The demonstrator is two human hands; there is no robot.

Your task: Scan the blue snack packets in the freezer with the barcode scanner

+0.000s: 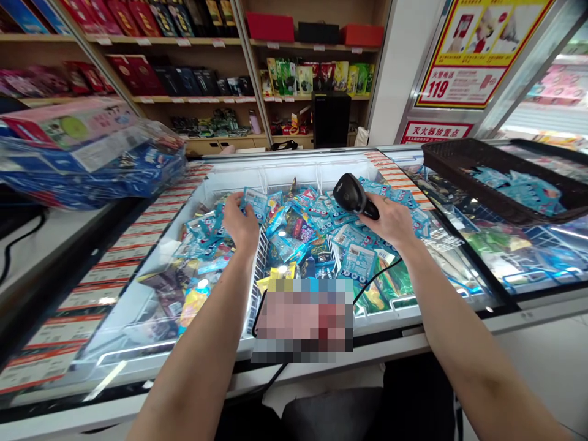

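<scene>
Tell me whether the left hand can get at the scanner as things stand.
Probably yes: only packets lying lower seem to be between the left hand and the scanner. The right hand grips its handle, though, leaving mainly the head exposed.

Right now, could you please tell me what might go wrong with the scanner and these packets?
The black cord crosses green packets and might snag. The blue packet at the left hand could slip among similar loose packets. The scanner, held over the pile by the right hand, might drop if the grip loosens.
</scene>
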